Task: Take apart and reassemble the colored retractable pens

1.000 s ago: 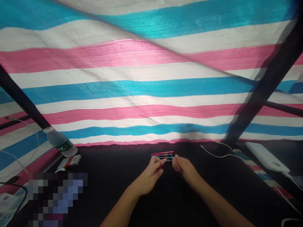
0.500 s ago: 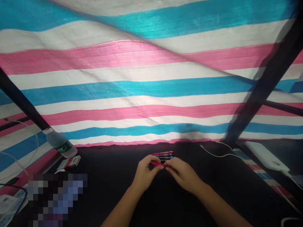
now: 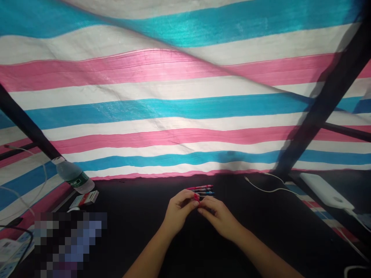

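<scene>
Red object [image 3: 196,198] is pinched by both nearly closed hands [image 3: 177,212] [image 3: 222,216], black tabletop [image 3: 139,199] stretching well to either side.

Looking like a makeshift, sheeted-off desk nook; home or workshop, I'm not able to tell. Evidence: a blue-pink-white striped sheet [image 3: 174,108] is hanging as the back wall, hiding whatever is behind. A dark left post [image 3: 27,125] and right post [image 3: 326,100] are framing it, with stripes showing past both. A black tabletop [image 3: 130,235] is spreading out in front. Everyday clutter is sitting around the edges: labelled plastic bottle [image 3: 75,177], small box [image 3: 84,199], loose white cable [image 3: 268,190], white block [image 3: 326,191].
</scene>
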A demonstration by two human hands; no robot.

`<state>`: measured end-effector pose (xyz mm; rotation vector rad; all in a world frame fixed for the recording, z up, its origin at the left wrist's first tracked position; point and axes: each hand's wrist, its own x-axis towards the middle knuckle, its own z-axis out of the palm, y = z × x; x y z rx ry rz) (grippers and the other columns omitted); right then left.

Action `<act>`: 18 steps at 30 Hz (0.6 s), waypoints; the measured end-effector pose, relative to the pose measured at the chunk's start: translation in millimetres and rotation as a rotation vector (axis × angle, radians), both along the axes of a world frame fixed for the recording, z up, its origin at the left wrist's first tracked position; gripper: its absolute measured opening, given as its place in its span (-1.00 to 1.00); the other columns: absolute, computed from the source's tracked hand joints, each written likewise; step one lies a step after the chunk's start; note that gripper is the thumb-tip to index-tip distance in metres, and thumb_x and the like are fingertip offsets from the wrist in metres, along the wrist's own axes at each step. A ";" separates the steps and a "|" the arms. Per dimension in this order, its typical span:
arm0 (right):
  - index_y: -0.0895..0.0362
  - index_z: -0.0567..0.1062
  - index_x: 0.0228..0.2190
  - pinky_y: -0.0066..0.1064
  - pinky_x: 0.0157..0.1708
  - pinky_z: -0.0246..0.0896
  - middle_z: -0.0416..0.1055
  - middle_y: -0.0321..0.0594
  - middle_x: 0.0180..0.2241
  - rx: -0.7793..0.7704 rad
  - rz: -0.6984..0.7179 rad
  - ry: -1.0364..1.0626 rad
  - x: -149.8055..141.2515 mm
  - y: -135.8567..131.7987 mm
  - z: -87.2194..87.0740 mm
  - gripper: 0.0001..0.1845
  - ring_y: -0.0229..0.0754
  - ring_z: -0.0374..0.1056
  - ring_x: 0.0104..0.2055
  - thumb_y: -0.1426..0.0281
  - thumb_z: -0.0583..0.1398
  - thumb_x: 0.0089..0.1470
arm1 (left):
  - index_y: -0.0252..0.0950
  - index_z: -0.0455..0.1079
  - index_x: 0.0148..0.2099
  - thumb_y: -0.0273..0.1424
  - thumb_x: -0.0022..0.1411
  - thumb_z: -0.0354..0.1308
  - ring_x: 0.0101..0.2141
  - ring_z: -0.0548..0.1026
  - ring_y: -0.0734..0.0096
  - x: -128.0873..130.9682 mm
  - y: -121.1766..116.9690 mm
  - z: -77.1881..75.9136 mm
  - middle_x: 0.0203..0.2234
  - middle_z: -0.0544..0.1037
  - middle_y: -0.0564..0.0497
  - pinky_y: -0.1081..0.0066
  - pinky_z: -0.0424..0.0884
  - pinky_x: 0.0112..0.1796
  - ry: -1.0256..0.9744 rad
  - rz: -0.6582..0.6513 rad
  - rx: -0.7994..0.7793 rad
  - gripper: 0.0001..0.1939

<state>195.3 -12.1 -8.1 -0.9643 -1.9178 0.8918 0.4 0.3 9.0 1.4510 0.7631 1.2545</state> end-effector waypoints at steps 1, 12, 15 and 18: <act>0.07 0.59 -0.26 -0.34 -0.19 0.27 0.46 -0.23 -0.28 -0.008 0.003 -0.002 0.1 0.1 -0.3 -0.83 -0.13 0.41 -0.22 0.33 0.20 0.36 | -0.28 0.63 -0.22 -0.37 0.23 0.38 -0.23 0.48 0.30 -0.1 0.0 -0.2 -0.24 0.54 -0.06 0.36 0.41 -0.17 -0.013 0.001 0.003 -0.90; 0.06 0.59 -0.27 -0.32 -0.20 0.27 0.46 -0.23 -0.30 -0.029 -0.017 -0.066 0.1 -0.9 -1.3 -0.83 -0.12 0.41 -0.24 0.32 0.20 0.34 | -0.29 0.60 -0.14 -0.35 0.17 0.43 -0.43 0.35 0.51 0.3 4.4 2.4 -0.33 0.51 0.01 0.46 0.28 -0.37 -0.386 0.127 -0.161 -0.78; 0.06 0.59 -0.28 -0.32 -0.19 0.27 0.46 -0.24 -0.30 -0.029 -0.023 -0.061 0.6 -0.3 -0.9 -0.83 -0.12 0.41 -0.24 0.31 0.21 0.34 | -0.31 0.58 -0.16 -0.37 0.19 0.41 -0.41 0.40 0.49 0.2 3.7 5.7 -0.35 0.52 0.01 0.45 0.33 -0.34 -0.436 0.137 -0.177 -0.81; 0.06 0.59 -0.26 -0.33 -0.20 0.26 0.46 -0.24 -0.29 -0.033 -0.032 -0.041 1.3 0.4 0.8 -0.84 -0.12 0.41 -0.24 0.31 0.21 0.34 | -0.30 0.54 -0.22 -0.43 0.16 0.42 -0.37 0.49 0.47 -1.7 4.5 6.9 -0.29 0.55 0.00 0.44 0.40 -0.28 -0.520 0.146 -0.212 -0.85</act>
